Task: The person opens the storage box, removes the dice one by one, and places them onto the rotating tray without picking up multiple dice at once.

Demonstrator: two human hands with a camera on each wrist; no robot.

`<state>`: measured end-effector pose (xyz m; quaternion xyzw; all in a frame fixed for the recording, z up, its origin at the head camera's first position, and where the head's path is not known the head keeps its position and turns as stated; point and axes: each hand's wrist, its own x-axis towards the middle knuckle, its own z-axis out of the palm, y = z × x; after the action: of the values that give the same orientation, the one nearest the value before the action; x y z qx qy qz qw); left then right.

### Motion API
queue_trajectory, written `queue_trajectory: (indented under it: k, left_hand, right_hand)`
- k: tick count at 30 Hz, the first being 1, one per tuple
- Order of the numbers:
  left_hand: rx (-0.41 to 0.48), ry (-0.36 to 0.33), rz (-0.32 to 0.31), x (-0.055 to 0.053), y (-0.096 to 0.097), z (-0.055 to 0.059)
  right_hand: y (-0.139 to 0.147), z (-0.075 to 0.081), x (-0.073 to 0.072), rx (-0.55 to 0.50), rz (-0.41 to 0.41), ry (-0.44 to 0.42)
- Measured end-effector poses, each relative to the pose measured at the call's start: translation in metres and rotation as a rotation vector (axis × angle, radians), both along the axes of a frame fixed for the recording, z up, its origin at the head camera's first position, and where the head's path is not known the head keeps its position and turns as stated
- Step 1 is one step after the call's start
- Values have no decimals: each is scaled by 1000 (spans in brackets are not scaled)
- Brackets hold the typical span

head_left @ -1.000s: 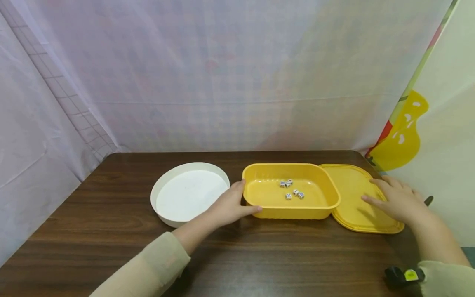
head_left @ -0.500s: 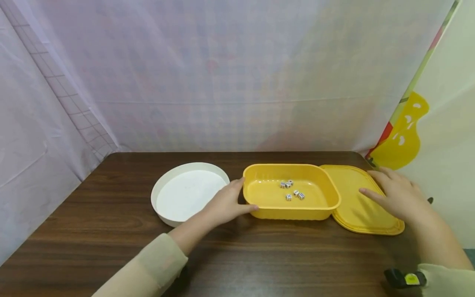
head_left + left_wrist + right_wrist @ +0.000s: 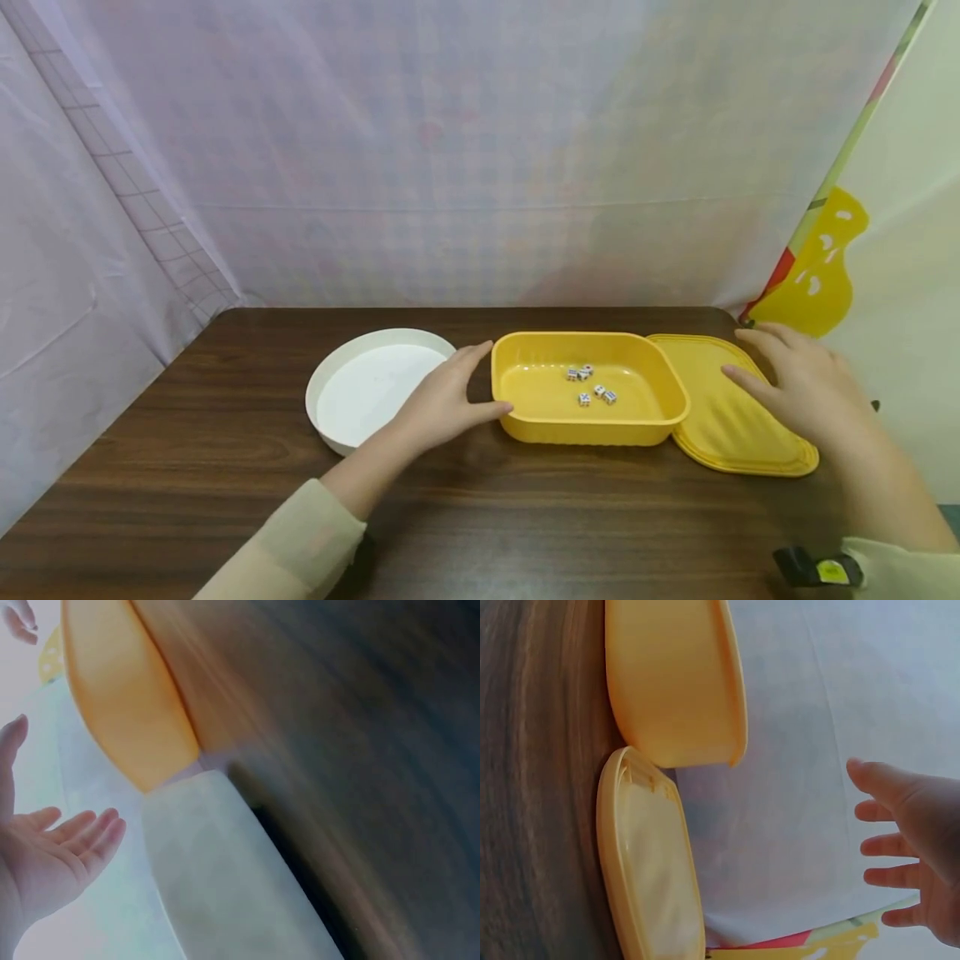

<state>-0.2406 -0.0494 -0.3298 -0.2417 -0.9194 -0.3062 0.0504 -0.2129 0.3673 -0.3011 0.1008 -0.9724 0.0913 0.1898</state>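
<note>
A yellow rectangular tub stands on the table with several small white dice lying on its floor. My left hand is beside the tub's left end, thumb and fingers spread and holding nothing. In the left wrist view the left hand shows apart from the tub wall. Over the yellow lid, which lies at the tub's right end, my right hand hovers with its fingers extended. The right wrist view has that hand away from the lid, nothing in it.
A round white tray sits left of the tub, partly behind my left hand and forearm. The dark wooden table ends at a pale hanging cloth at the back. A black strap is at the right sleeve.
My left hand has drawn back a little to the left from the tub's rim. My right hand has risen slightly over the lid. The tub, lid and dice keep their places.
</note>
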Motion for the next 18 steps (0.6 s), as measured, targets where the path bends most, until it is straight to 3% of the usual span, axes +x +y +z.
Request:
queue_trajectory:
  k: [12,18]
  left_hand:
    - [149,34,-23,5,-19,8]
    - [204,9,-4,6,-32,12]
  right_hand:
    - [-20,12,11,-36,44,173]
    - [-31,17,15,-59,65,176]
